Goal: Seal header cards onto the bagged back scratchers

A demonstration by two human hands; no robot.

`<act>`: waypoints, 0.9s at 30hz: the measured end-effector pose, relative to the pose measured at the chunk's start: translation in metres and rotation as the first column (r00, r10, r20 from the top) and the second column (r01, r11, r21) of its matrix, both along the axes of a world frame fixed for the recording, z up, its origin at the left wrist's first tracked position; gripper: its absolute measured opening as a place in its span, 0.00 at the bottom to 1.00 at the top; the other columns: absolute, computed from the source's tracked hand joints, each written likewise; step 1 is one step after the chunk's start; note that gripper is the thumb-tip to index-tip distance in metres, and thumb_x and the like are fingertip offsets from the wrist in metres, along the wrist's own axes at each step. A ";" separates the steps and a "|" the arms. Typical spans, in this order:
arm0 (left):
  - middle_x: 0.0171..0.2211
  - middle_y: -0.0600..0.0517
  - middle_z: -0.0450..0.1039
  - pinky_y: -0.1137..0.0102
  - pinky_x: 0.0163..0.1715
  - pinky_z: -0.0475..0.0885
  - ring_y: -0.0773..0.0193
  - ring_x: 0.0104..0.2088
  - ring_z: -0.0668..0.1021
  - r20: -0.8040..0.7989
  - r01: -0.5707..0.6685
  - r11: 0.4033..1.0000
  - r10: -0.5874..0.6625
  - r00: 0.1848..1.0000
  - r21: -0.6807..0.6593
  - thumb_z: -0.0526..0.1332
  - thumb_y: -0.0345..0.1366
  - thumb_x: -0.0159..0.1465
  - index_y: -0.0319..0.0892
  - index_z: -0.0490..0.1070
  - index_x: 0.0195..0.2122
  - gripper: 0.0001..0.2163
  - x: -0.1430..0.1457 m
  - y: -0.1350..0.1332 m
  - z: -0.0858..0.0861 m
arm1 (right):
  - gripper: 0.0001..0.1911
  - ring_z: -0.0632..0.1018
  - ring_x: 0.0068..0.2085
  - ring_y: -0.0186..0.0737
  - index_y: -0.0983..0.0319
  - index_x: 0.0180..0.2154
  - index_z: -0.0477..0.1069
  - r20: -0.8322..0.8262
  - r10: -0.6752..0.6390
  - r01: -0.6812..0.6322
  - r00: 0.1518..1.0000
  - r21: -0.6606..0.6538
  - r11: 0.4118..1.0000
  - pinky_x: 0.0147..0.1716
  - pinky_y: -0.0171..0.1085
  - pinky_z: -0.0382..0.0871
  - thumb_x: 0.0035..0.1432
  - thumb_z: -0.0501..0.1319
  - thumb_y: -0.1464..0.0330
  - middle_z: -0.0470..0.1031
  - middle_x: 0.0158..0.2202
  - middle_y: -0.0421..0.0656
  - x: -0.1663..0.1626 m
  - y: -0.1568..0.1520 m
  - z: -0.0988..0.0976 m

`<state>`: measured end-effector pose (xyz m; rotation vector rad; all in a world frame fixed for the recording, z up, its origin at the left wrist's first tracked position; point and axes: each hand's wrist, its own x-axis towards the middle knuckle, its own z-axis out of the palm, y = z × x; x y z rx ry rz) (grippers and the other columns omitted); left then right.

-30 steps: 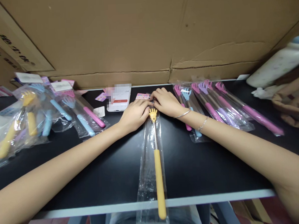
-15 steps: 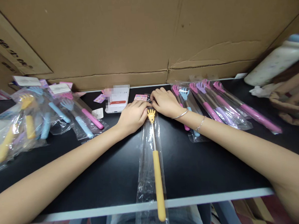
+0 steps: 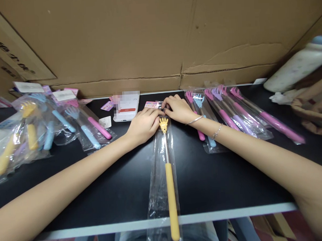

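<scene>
A yellow back scratcher (image 3: 172,199), with a hand-shaped head and a metal shaft, lies in a clear plastic bag (image 3: 157,185) pointing toward me. Its handle reaches over the table's front edge. At the bag's top end, my left hand (image 3: 144,125) has its fingers closed together on the plastic, beside the yellow head. Opposite it, my right hand (image 3: 178,109) has thumb and fingers bent in a pinch on the same end of the bag. A small pink printed card (image 3: 151,105) shows just beyond the left fingers. The fingertips partly cover the bag's end.
Bagged back scratchers in pink, blue and purple (image 3: 240,112) lie at right; another pile, with yellow ones (image 3: 29,136), lies at left. A phone (image 3: 126,109) rests behind my left hand. Cardboard (image 3: 156,38) walls off the back. A white bottle (image 3: 295,65) leans at far right.
My right fingers have bent more and lifted a little at the bag's top. The bag and yellow back scratcher have slid very slightly toward me. My left hand has barely moved.
</scene>
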<state>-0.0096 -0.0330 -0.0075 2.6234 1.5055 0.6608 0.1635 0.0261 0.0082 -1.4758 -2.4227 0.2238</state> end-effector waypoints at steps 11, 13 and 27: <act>0.54 0.47 0.76 0.55 0.58 0.70 0.52 0.56 0.73 -0.012 0.007 1.000 -0.007 1.000 0.012 0.47 0.32 0.70 0.41 0.73 0.53 0.18 0.001 -0.002 0.002 | 0.13 0.69 0.36 0.34 0.63 0.40 0.73 -0.267 0.114 -0.129 0.957 -0.040 0.991 0.43 0.35 0.59 0.55 0.54 0.73 0.72 0.31 0.39 0.002 0.009 -0.007; 0.54 0.47 0.76 0.55 0.58 0.70 0.52 0.56 0.73 -0.013 0.012 1.000 -0.012 1.000 0.017 0.47 0.33 0.71 0.41 0.73 0.52 0.17 0.001 -0.002 0.001 | 0.12 0.68 0.33 0.32 0.64 0.40 0.73 -0.339 0.143 -0.166 0.930 -0.041 0.985 0.40 0.34 0.59 0.54 0.54 0.73 0.71 0.29 0.39 0.002 0.009 -0.007; 0.54 0.47 0.76 0.56 0.59 0.69 0.52 0.57 0.73 -0.037 0.011 1.000 -0.011 0.999 0.010 0.48 0.32 0.71 0.40 0.73 0.53 0.17 0.002 -0.003 0.004 | 0.13 0.70 0.47 0.43 0.62 0.41 0.72 -0.094 0.109 -0.102 0.990 0.070 0.992 0.47 0.40 0.59 0.58 0.51 0.72 0.73 0.44 0.46 0.000 0.001 -0.004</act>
